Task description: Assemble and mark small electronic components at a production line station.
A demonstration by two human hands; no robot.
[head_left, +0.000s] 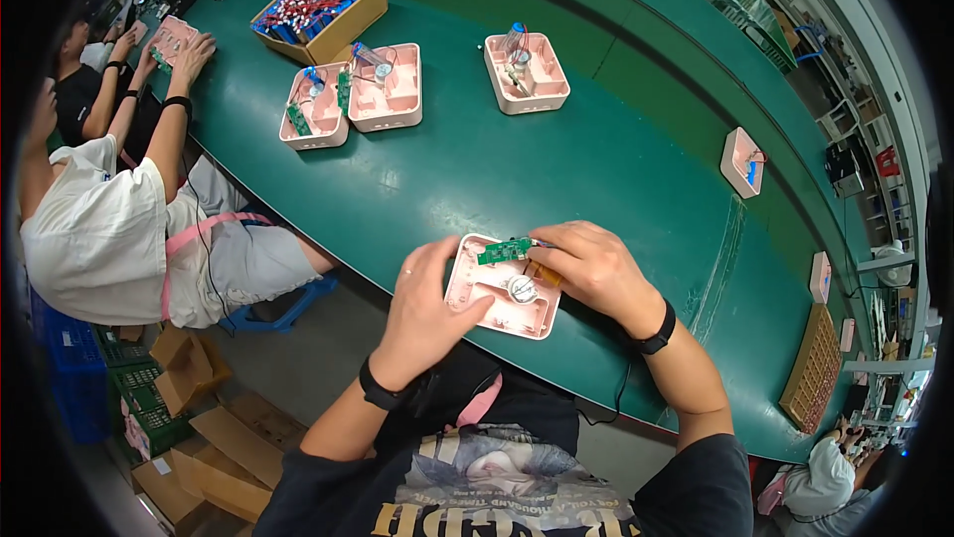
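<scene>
A pink plastic housing (pixel 524 320) lies open side up at the table's near edge, in front of me. My left hand (pixel 422 313) grips its left wall, thumb over the near rim and fingers along the far left side. A green circuit board (pixel 504 251) is tilted over the far part of the housing. My right hand (pixel 593 267) pinches the board's right end between thumb and fingers. Inside the housing sits a round silvery-white part (pixel 522 288). Beside it, something yellow (pixel 547 275) shows partly under my right hand.
Pink housings with blue cells and wiring stand farther back, one (pixel 386 90) beside another (pixel 314 110), one alone (pixel 527 75). A carton (pixel 348 25) holds many blue cells with wires. At left, a co-worker (pixel 109 219) holds a pink housing. A brown gridded tray (pixel 810 368) lies at right.
</scene>
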